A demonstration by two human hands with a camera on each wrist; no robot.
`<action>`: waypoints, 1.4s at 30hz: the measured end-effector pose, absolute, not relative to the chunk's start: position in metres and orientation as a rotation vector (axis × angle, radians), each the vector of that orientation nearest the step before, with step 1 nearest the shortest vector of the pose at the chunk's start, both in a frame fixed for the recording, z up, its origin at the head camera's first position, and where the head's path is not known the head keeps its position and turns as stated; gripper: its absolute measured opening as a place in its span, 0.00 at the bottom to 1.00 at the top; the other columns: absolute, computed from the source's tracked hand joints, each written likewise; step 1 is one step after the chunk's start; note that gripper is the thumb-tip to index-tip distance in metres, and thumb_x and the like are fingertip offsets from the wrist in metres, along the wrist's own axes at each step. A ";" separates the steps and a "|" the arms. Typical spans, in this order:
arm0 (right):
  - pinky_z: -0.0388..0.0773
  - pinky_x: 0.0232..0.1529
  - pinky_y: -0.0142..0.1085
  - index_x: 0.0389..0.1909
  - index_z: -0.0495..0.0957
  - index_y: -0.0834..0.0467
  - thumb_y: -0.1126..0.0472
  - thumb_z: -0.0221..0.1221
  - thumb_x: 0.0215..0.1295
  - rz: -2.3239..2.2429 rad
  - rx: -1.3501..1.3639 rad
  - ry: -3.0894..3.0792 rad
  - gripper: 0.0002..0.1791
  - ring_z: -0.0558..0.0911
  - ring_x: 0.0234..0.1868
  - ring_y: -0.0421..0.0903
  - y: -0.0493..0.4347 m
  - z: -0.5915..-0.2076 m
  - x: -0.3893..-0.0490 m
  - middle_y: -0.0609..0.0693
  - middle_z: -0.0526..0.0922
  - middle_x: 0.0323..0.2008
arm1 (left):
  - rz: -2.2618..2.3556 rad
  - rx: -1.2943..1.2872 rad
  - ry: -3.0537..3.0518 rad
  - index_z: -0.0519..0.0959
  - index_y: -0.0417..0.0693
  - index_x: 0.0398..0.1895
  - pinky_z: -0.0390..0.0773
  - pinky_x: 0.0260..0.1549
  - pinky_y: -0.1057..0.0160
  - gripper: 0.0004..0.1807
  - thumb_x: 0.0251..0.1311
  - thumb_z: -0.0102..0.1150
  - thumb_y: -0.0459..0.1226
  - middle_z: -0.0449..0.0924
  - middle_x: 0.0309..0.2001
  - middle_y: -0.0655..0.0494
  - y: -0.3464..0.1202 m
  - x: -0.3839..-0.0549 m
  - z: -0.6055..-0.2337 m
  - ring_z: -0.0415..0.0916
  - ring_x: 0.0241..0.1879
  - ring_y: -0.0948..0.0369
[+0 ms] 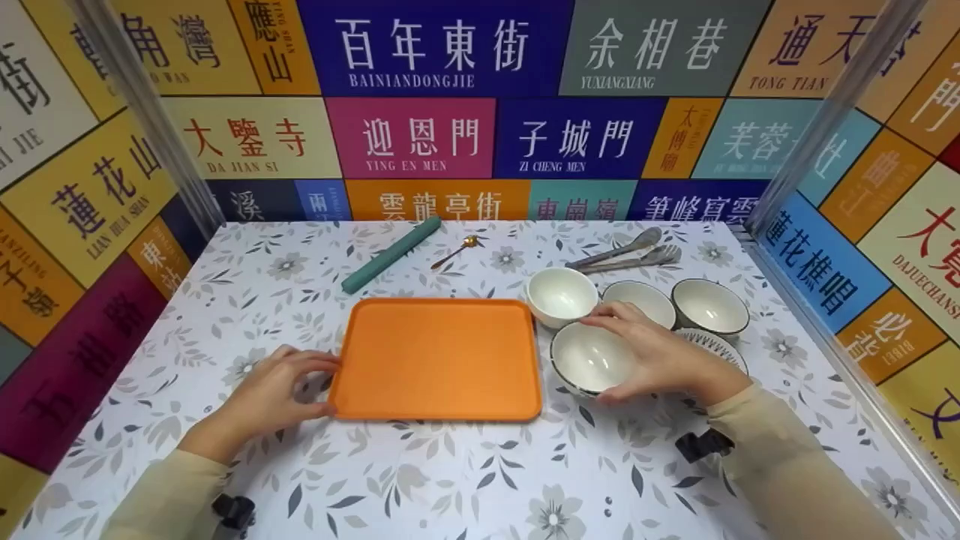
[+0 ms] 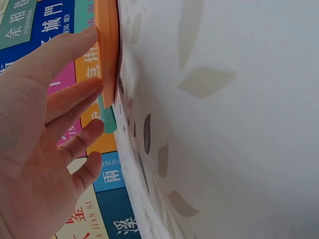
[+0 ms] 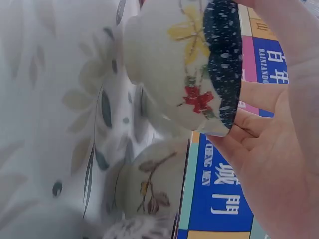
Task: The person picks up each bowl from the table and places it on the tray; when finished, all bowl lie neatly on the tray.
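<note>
An orange rectangular tray [image 1: 442, 360] lies flat in the middle of the table. At its left edge rests my left hand [image 1: 276, 394], thumb and fingertips touching the rim; in the left wrist view the other fingers [image 2: 88, 169] are loosely bent. My right hand [image 1: 664, 356] grips a white bowl [image 1: 589, 358] just right of the tray, thumb on the near side and fingers on the far side. The right wrist view shows yellow and red flowers and a dark speckled band on this bowl [image 3: 174, 64], with its foot close to the tabletop.
Behind the held bowl stands another white bowl [image 1: 562, 294] near the tray's corner. More bowls [image 1: 711, 304] are grouped to the right, partly behind my hand. Farther back lie a green stick [image 1: 391, 255], a small gold spoon [image 1: 456, 251] and grey utensils [image 1: 626, 251]. Sign-covered walls enclose the table.
</note>
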State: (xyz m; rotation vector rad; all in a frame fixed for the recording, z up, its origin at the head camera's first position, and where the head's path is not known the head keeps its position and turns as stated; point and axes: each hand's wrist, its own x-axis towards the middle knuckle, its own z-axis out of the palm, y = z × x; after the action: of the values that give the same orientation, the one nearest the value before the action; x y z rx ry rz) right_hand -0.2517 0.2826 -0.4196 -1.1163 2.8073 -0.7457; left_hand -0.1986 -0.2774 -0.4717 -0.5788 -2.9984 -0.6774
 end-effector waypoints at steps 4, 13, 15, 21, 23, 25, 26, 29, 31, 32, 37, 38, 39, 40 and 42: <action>0.72 0.70 0.58 0.71 0.72 0.57 0.40 0.84 0.32 -0.798 -1.146 2.791 0.61 0.69 0.68 0.52 0.268 -0.418 -0.250 0.54 0.69 0.68 | -0.656 -0.565 -3.013 0.82 0.58 0.63 0.73 0.60 0.41 0.34 0.50 0.79 0.50 0.81 0.65 0.63 -0.279 -0.199 -0.470 0.72 0.61 0.56; 0.70 0.72 0.56 0.73 0.71 0.58 0.40 0.84 0.29 -0.838 -1.147 2.731 0.64 0.69 0.69 0.53 0.222 -0.419 -0.255 0.53 0.70 0.68 | -0.721 -0.527 -3.027 0.83 0.60 0.62 0.71 0.63 0.40 0.33 0.49 0.80 0.52 0.81 0.64 0.64 -0.280 -0.200 -0.471 0.73 0.62 0.55; 0.69 0.72 0.56 0.73 0.71 0.58 0.39 0.84 0.29 -0.835 -1.145 2.729 0.64 0.69 0.70 0.54 0.211 -0.420 -0.257 0.54 0.69 0.69 | -0.735 -0.523 -3.030 0.83 0.60 0.62 0.71 0.64 0.40 0.34 0.49 0.80 0.52 0.81 0.64 0.64 -0.281 -0.200 -0.471 0.73 0.62 0.55; 0.70 0.72 0.55 0.74 0.69 0.56 0.36 0.82 0.33 -0.833 -1.145 2.730 0.63 0.66 0.72 0.53 0.175 -0.422 -0.266 0.53 0.67 0.71 | -0.757 -0.507 -3.036 0.83 0.60 0.62 0.70 0.66 0.39 0.34 0.49 0.80 0.51 0.81 0.64 0.64 -0.281 -0.199 -0.470 0.73 0.63 0.55; 0.70 0.72 0.54 0.74 0.69 0.57 0.36 0.82 0.33 -0.852 -1.144 2.727 0.64 0.66 0.71 0.52 0.162 -0.423 -0.270 0.53 0.67 0.70 | -0.768 -0.508 -3.032 0.83 0.59 0.62 0.70 0.65 0.38 0.34 0.49 0.80 0.51 0.81 0.64 0.63 -0.281 -0.199 -0.469 0.73 0.63 0.54; 0.70 0.72 0.52 0.74 0.69 0.58 0.36 0.82 0.33 -0.865 -1.136 2.731 0.64 0.66 0.71 0.51 0.150 -0.423 -0.275 0.53 0.68 0.70 | -0.771 -0.511 -3.027 0.83 0.59 0.62 0.70 0.65 0.38 0.33 0.49 0.81 0.50 0.82 0.63 0.63 -0.281 -0.200 -0.470 0.73 0.62 0.54; 0.70 0.72 0.52 0.74 0.69 0.58 0.36 0.82 0.33 -0.868 -1.134 2.738 0.64 0.66 0.70 0.51 0.143 -0.424 -0.277 0.53 0.68 0.69 | -0.773 -0.516 -3.024 0.83 0.58 0.61 0.70 0.65 0.39 0.33 0.49 0.81 0.50 0.82 0.63 0.63 -0.280 -0.200 -0.470 0.73 0.63 0.54; 0.72 0.71 0.50 0.74 0.70 0.56 0.34 0.81 0.33 -0.852 -1.093 2.777 0.63 0.66 0.70 0.50 0.123 -0.426 -0.284 0.51 0.68 0.69 | -0.764 -0.524 -3.026 0.84 0.59 0.61 0.70 0.65 0.39 0.32 0.49 0.81 0.50 0.82 0.63 0.64 -0.279 -0.200 -0.471 0.73 0.63 0.54; 0.73 0.70 0.49 0.74 0.69 0.55 0.33 0.81 0.34 -0.857 -1.050 2.794 0.63 0.67 0.69 0.49 0.109 -0.427 -0.288 0.50 0.68 0.69 | -0.756 -0.521 -3.032 0.84 0.59 0.60 0.71 0.65 0.39 0.32 0.49 0.81 0.50 0.82 0.63 0.64 -0.279 -0.200 -0.471 0.73 0.63 0.55; 0.74 0.70 0.49 0.74 0.69 0.55 0.33 0.81 0.34 -0.876 -1.023 2.794 0.63 0.67 0.70 0.48 0.102 -0.428 -0.290 0.49 0.67 0.69 | -0.757 -0.518 -3.036 0.84 0.59 0.61 0.71 0.65 0.39 0.32 0.49 0.81 0.50 0.82 0.63 0.64 -0.278 -0.200 -0.471 0.73 0.63 0.55; 0.76 0.69 0.47 0.75 0.68 0.55 0.35 0.82 0.35 -0.995 -0.920 2.767 0.63 0.65 0.70 0.48 0.068 -0.432 -0.303 0.49 0.64 0.70 | -0.754 -0.502 -3.061 0.83 0.60 0.61 0.70 0.65 0.39 0.33 0.49 0.80 0.50 0.81 0.63 0.64 -0.277 -0.200 -0.470 0.73 0.62 0.55; 0.76 0.68 0.48 0.75 0.68 0.55 0.35 0.82 0.35 -1.006 -0.911 2.768 0.64 0.66 0.69 0.48 0.062 -0.433 -0.306 0.49 0.64 0.70 | -0.752 -0.504 -3.064 0.83 0.60 0.61 0.70 0.65 0.39 0.33 0.49 0.80 0.50 0.81 0.63 0.63 -0.277 -0.200 -0.470 0.73 0.62 0.54; 0.76 0.68 0.47 0.75 0.68 0.54 0.35 0.82 0.35 -1.010 -0.904 2.770 0.64 0.65 0.69 0.48 0.056 -0.433 -0.309 0.49 0.64 0.70 | -0.751 -0.500 -3.069 0.83 0.60 0.62 0.70 0.66 0.39 0.33 0.49 0.80 0.50 0.81 0.63 0.63 -0.277 -0.200 -0.469 0.73 0.63 0.54; 0.76 0.68 0.47 0.75 0.68 0.54 0.35 0.82 0.35 -1.014 -0.902 2.771 0.63 0.66 0.69 0.48 0.049 -0.434 -0.312 0.49 0.64 0.70 | -0.749 -0.502 -3.070 0.83 0.59 0.62 0.70 0.66 0.38 0.33 0.49 0.80 0.50 0.81 0.63 0.62 -0.278 -0.200 -0.468 0.73 0.63 0.54; 0.76 0.68 0.47 0.75 0.68 0.55 0.35 0.82 0.35 -1.027 -0.909 2.773 0.63 0.66 0.69 0.48 0.037 -0.436 -0.317 0.50 0.64 0.70 | -0.750 -0.489 -3.078 0.83 0.59 0.62 0.71 0.66 0.39 0.33 0.49 0.80 0.50 0.81 0.64 0.62 -0.278 -0.200 -0.466 0.73 0.63 0.53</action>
State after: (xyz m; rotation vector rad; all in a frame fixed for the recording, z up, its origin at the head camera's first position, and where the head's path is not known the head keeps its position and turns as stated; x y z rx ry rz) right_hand -0.3174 0.0367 -0.4360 -0.9090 2.7734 -1.0267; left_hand -0.2005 -0.2782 -0.4656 -0.4889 -3.0777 -0.7499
